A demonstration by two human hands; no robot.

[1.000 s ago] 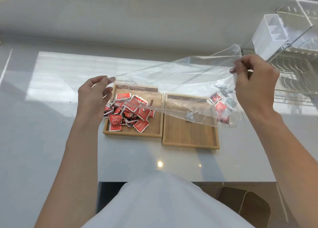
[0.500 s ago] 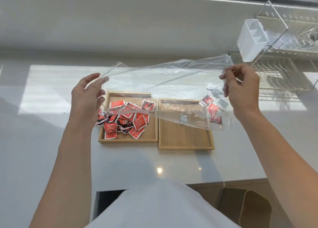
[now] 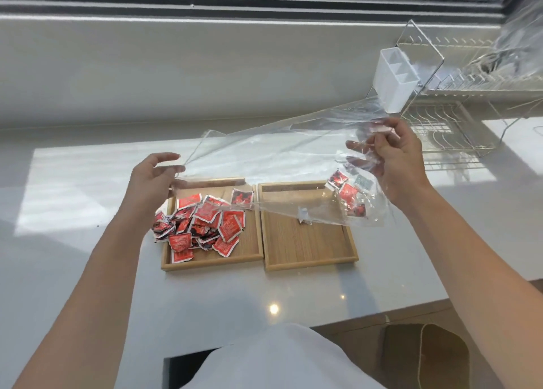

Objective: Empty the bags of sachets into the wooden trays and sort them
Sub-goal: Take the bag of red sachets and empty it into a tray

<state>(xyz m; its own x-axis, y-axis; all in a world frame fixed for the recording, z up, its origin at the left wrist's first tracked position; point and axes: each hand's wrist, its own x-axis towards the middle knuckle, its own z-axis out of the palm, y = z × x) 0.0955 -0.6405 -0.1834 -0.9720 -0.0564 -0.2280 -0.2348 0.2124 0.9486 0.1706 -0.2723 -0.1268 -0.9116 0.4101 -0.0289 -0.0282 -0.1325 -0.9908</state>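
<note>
A clear plastic bag [image 3: 279, 159] is stretched out sideways in the air above two wooden trays, one end in each hand. The left hand [image 3: 152, 180] is loosely spread, with the bag's left corner pinched between thumb and fingertips. The right hand [image 3: 402, 159] is curled tighter, with its fingers gripping the bunched right end, which is raised higher. A few leftover sachets [image 3: 348, 191], red and grey, sag in the bag just below that hand. The left tray [image 3: 211, 263] holds a heap of red sachets [image 3: 202, 224]; the right tray [image 3: 311, 263] touches it side by side and shows mostly bare wood. Both trays sit on a pale desk [image 3: 88, 197]. A wire dish rack [image 3: 440, 124] with a white holder [image 3: 395, 80] stands at the far right.
</note>
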